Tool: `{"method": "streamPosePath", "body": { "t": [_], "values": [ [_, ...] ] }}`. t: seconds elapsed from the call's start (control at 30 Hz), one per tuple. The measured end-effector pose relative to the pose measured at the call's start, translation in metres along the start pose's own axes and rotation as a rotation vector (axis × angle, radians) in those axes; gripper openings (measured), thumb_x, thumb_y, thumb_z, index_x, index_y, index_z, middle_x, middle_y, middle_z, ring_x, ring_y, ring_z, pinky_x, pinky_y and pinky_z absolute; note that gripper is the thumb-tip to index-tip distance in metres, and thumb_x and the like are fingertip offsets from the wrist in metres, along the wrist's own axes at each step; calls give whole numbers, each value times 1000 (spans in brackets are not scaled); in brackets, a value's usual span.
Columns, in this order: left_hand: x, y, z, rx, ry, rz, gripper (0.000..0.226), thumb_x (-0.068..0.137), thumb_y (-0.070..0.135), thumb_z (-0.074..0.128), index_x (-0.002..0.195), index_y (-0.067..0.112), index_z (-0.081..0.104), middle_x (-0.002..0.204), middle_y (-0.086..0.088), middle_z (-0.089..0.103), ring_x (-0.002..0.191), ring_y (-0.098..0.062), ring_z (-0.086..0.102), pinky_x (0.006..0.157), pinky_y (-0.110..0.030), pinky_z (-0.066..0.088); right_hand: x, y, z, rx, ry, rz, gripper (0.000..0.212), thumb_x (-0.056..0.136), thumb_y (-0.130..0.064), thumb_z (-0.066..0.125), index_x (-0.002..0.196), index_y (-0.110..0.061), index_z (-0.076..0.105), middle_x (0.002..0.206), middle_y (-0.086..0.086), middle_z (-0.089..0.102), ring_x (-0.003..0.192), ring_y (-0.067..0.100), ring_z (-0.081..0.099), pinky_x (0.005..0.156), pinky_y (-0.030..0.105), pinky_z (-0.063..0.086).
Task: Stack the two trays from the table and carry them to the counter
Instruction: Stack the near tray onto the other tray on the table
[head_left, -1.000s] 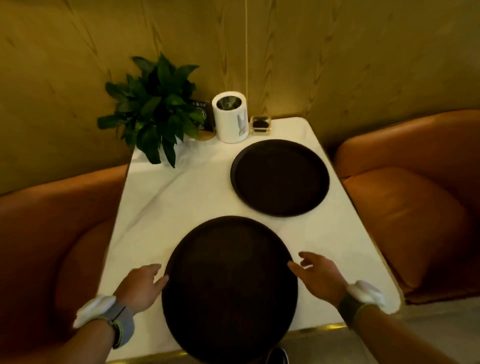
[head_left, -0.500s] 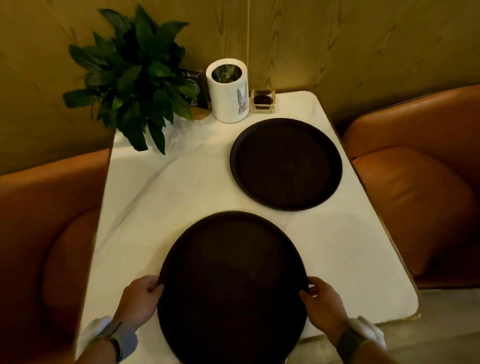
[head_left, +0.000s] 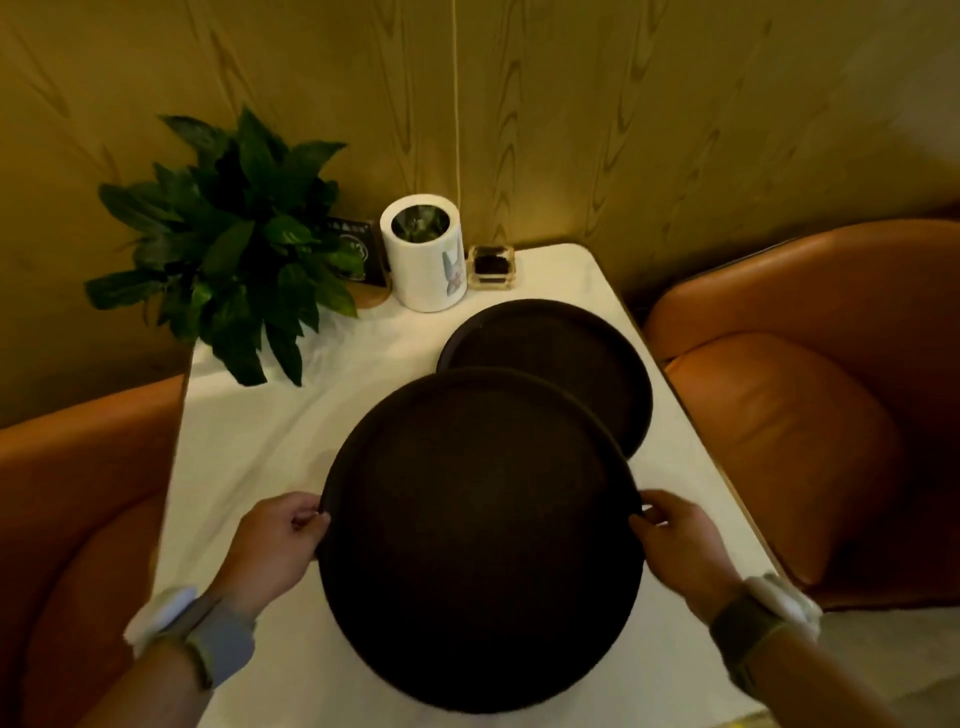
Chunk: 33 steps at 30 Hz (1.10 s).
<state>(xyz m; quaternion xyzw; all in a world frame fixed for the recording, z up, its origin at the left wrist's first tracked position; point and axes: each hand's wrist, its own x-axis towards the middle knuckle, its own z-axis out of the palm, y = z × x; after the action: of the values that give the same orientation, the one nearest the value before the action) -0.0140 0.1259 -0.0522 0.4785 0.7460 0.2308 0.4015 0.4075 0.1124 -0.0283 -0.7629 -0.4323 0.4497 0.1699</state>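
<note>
1. Head view, what is hidden: the near tray (head_left: 480, 540) covers the closer edge of the far tray (head_left: 571, 358), so whether the two touch cannot be told. The near tray also hides the fingers under its rim and much of the desk (head_left: 260, 441) between the hands. The forearms are cut off by the bottom of the frame. The print on the dark card (head_left: 358, 249) behind the plant (head_left: 234, 249) is too small to read.

2. Head view, hands: the left hand (head_left: 275, 545) is clenched on the left rim of the near tray, thumb on top, fingers curled under. The right hand (head_left: 680, 540) grips the right rim the same way. Both wrists carry bands with pale blocks on them. The near tray is held between the hands, with its far side reaching beyond them over the far tray, which lies flat on the desk ahead and a little to the right of the hands.

3. Head view, shapes and materials: both trays are round, dark brown, with low raised rims and a matte, finely grained surface. The desk top is white with faint marble veins and a rounded corner. Beyond the hands stand a white cylinder cup (head_left: 423, 260) and a small clear box (head_left: 491, 266) with dark contents. Orange padded seats (head_left: 779, 441) flank the desk.
</note>
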Motion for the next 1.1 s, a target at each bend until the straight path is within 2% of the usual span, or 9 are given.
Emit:
{"method": "streamPosePath", "body": {
  "t": [0.13,0.27,0.37,0.53,0.67,0.83,0.97,1.03,1.1],
  "values": [
    [50,44,33,44,29,21,25,83,12,66,70,33,68,77,2,74,73,-23,70,71,-44,59,70,-25,-42,-140,85,-71,24,87,-12,57,107,-25,62,77,-4,72,62,14,68,53,26,53],
    [98,76,72,154,23,18,21,83,17,64,64,25,66,66,8,70,62,-15,65,57,-26,50,147,-38,-68,-205,105,-121,27,87,-8,56,111,-17,65,70,-5,68,59,13,65,46,19,45],
    [127,90,96,217,24,13,19,84,16,62,67,21,66,66,4,68,64,-21,63,56,-28,44,191,-40,-76,-267,86,-151,26,89,-7,55,111,-14,65,66,-8,64,55,10,61,43,14,40],
    [165,104,128,254,84,1,12,83,14,62,77,13,73,72,-8,71,71,-30,62,62,-28,41,251,-39,-81,-301,74,-181,27,91,-6,53,116,-10,62,69,-10,59,60,7,57,48,16,37],
    [179,113,144,333,137,-4,16,82,12,60,70,3,67,68,-18,67,70,-39,60,59,-36,44,274,-38,-79,-366,82,-231,26,91,-6,53,116,-5,63,91,8,65,75,21,61,63,26,47],
    [181,119,148,436,162,-3,18,83,12,58,75,-2,66,74,-23,67,74,-43,59,62,-42,48,285,-39,-74,-457,94,-256,20,91,-6,52,106,-3,65,101,16,63,80,25,56,67,31,43],
    [180,116,152,440,160,0,18,84,12,57,77,-2,66,74,-23,65,73,-43,58,59,-41,46,281,-30,-72,-362,124,-261,26,92,-8,54,116,-6,64,105,14,65,84,27,61,73,36,52],
    [179,109,154,334,180,-51,17,84,13,57,78,3,68,71,-19,67,70,-40,60,60,-37,46,280,-25,-71,-255,107,-210,30,93,-11,56,122,-8,62,106,12,67,86,28,64,74,36,54],
    [179,102,156,165,194,-114,15,83,16,59,82,12,72,74,-11,71,71,-30,63,65,-36,50,280,-20,-72,-143,80,-117,29,94,-17,55,121,-10,63,99,8,69,80,23,64,67,30,51]
  ]
}}
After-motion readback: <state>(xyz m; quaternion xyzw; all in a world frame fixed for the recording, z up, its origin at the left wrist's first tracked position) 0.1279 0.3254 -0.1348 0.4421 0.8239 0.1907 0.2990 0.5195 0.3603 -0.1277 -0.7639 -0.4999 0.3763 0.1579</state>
